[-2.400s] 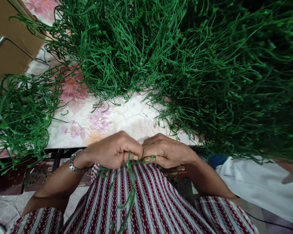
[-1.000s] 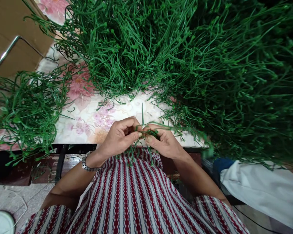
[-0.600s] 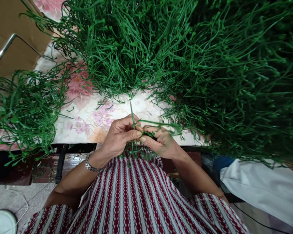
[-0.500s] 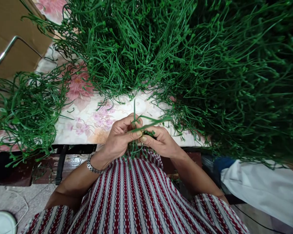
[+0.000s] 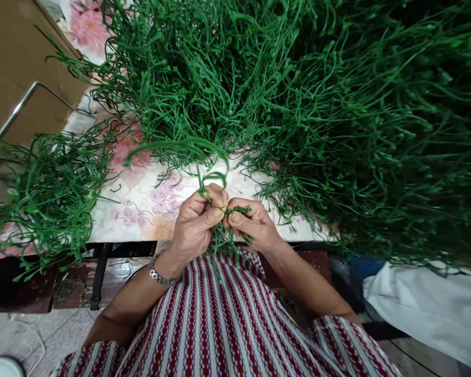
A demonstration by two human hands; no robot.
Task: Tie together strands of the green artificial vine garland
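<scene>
In front of my body, my left hand (image 5: 196,225) is closed, its thumb and fingers pinching thin green stems (image 5: 216,175). One blurred stem arches up and to the left above it. My right hand (image 5: 255,225) is also closed, thumb against forefinger, around small green branching tips (image 5: 239,210). The fingertips of both hands nearly meet. Below them a tuft of green stems (image 5: 222,243) hangs down in front of the striped shirt (image 5: 223,314). Whether the stems are plastic or living, I cannot tell.
A big heap of green stems (image 5: 235,84) covers the back and right of the flowered tablecloth (image 5: 137,207). A smaller pile (image 5: 51,188) lies left, near a metal bar (image 5: 18,107) and cardboard (image 5: 43,63). White cloth (image 5: 427,303) is at right; a white round object (image 5: 2,367) is lower left.
The long stem at my left hand has swung from pointing right to arching up and left. My hands remain close together, and the view has shifted slightly.
</scene>
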